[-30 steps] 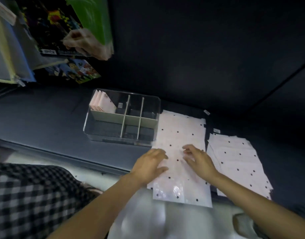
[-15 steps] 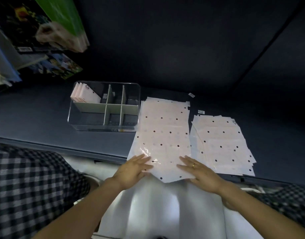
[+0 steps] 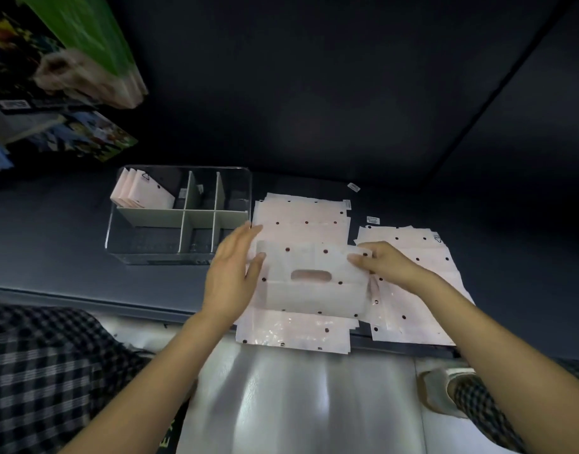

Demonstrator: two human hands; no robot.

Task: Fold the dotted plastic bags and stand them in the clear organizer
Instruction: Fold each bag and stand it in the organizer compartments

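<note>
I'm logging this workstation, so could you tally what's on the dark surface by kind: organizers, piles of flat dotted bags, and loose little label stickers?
Clear organizer: 1, with folded bags standing in its far left compartment
Piles of flat dotted bags: 2, the middle pile and the right pile
Loose label stickers: 2, one farther back and one nearer
Total: 5

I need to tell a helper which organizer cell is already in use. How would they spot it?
Find the clear organizer left of the dotted bags. Look in its far-left cell: folded pink bags stand there; no other cell shows any.
</note>
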